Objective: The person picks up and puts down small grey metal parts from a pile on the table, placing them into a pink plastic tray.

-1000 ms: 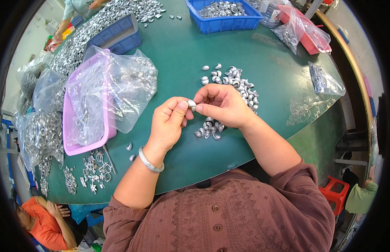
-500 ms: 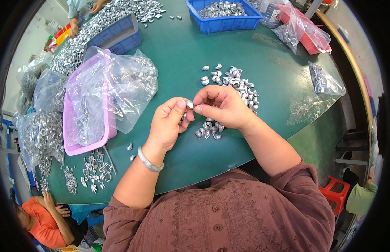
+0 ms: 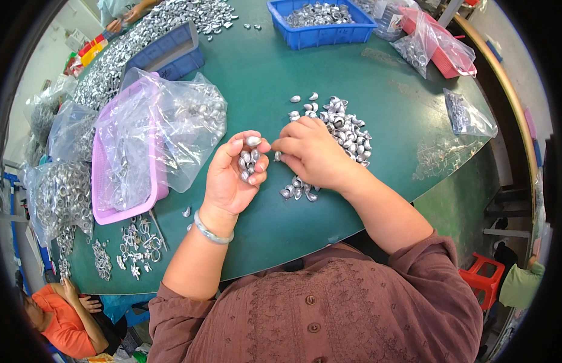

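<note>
My left hand (image 3: 229,175) is turned palm up, its fingers curled around several small silver teardrop-shaped metal pieces (image 3: 247,162). One rounded silver piece (image 3: 252,141) lies up by its fingertips. Close beside it, back upward, my right hand (image 3: 311,150) has its fingers bent. Another small silver piece (image 3: 277,156) shows between the thumb and fingers of that hand, partly hidden. Under and behind the right hand spreads a loose pile of the same silver pieces (image 3: 356,139), with a smaller cluster (image 3: 299,189) nearer me.
On the green table (image 3: 263,78), a lilac basket (image 3: 99,209) with plastic bags stands left. Farther back are a tilted blue bin (image 3: 193,57), a blue tray of parts (image 3: 305,39) and a red basket (image 3: 447,66). A person in orange (image 3: 69,320) sits lower left.
My hands have moved apart. The left has turned and opened out, showing the pieces in its palm; the right has turned back upward beside the pile. A far person's hand has shifted.
</note>
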### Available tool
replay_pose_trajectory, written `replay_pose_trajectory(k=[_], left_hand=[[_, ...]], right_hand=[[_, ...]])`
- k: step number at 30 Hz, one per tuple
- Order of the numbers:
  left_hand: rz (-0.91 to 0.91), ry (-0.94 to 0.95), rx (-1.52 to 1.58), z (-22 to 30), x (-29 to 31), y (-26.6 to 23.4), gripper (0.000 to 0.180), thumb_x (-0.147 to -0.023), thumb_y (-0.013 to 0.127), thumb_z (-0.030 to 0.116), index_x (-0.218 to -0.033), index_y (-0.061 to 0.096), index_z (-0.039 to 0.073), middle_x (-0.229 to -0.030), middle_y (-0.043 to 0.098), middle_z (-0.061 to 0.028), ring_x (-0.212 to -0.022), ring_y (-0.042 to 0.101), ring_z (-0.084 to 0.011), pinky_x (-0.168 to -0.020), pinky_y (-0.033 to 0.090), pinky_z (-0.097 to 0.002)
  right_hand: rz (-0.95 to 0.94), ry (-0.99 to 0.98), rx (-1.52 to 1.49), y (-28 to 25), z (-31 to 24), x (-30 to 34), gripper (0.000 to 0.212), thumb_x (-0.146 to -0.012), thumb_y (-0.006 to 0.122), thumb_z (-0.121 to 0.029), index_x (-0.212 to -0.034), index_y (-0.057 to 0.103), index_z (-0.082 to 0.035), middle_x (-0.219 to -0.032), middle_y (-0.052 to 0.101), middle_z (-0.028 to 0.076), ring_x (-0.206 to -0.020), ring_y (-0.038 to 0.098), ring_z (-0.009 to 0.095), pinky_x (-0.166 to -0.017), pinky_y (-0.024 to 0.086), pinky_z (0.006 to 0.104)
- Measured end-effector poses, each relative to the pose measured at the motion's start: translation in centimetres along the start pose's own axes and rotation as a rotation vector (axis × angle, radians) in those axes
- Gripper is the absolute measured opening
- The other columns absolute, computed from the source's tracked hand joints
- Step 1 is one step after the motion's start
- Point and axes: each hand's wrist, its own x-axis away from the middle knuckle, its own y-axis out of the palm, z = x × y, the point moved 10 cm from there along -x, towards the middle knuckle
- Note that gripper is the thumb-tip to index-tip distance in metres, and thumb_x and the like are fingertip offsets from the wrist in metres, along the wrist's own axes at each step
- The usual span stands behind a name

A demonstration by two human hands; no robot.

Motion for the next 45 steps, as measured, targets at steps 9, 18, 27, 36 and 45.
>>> replay_pose_trajectory(k=[9, 18, 27, 36, 45], left_hand=[[0.097, 0.022, -0.257, 2.7, 2.8, 2.8, 0.02, -0.088, 0.047, 0.023, -0.091, 0.052, 0.004, -0.082, 0.052, -0.0049, -0.054, 0.042, -0.0062, -0.039, 0.029, -0.0144], [0.554, 0.341, -0.681, 20.1, 5.9, -1.1, 0.014, -0.086, 0.048, 0.014, -0.092, 0.051, 0.001, -0.077, 0.053, -0.007, -0.056, 0.043, -0.0085, -0.041, 0.032, -0.0176], [0.582, 0.212, -0.965, 17.1, 1.7, 0.2, 0.035, -0.089, 0.045, 0.025, -0.116, 0.045, 0.003, -0.108, 0.051, -0.0121, -0.098, 0.05, -0.0244, -0.083, 0.039, -0.0445], [0.111, 1.098, -1.832, 10.2, 6.7, 13.8, 0.026, -0.079, 0.055, 0.005, -0.105, 0.052, -0.001, -0.091, 0.052, -0.0035, -0.081, 0.048, -0.0094, -0.072, 0.041, -0.0228], [0.175, 0.529, -1.159, 2.9, 1.8, 4.7, 0.017, -0.074, 0.065, 0.004, -0.088, 0.056, -0.001, -0.076, 0.055, -0.0002, -0.066, 0.051, -0.0051, -0.06, 0.044, -0.0182]], right_hand=[[-0.027, -0.009, 0.091, 1.0, -0.2, 0.3, 0.002, -0.069, 0.059, -0.01, -0.071, 0.06, -0.01, -0.076, 0.05, 0.002, -0.081, 0.046, 0.02, -0.076, 0.033, 0.0328], [0.038, 0.017, -0.113, -0.4, -0.5, -0.1, 0.012, -0.069, 0.06, -0.004, -0.08, 0.054, -0.004, -0.08, 0.054, 0.008, -0.079, 0.05, 0.026, -0.074, 0.039, 0.035], [0.053, 0.368, -0.771, 0.4, 3.8, 0.8, 0.012, -0.078, 0.058, -0.005, -0.089, 0.055, -0.001, -0.077, 0.057, 0.002, -0.07, 0.053, 0.008, -0.064, 0.044, 0.0232], [0.07, 0.39, -1.313, 0.5, 3.4, 0.8, 0.012, -0.076, 0.059, 0.0, -0.087, 0.057, -0.002, -0.083, 0.057, 0.001, -0.076, 0.053, 0.006, -0.068, 0.044, 0.021], [0.192, 0.077, -0.765, -2.1, 0.7, 0.1, 0.014, -0.071, 0.061, 0.003, -0.083, 0.054, -0.002, -0.081, 0.055, 0.005, -0.07, 0.054, 0.012, -0.063, 0.045, 0.0232]])
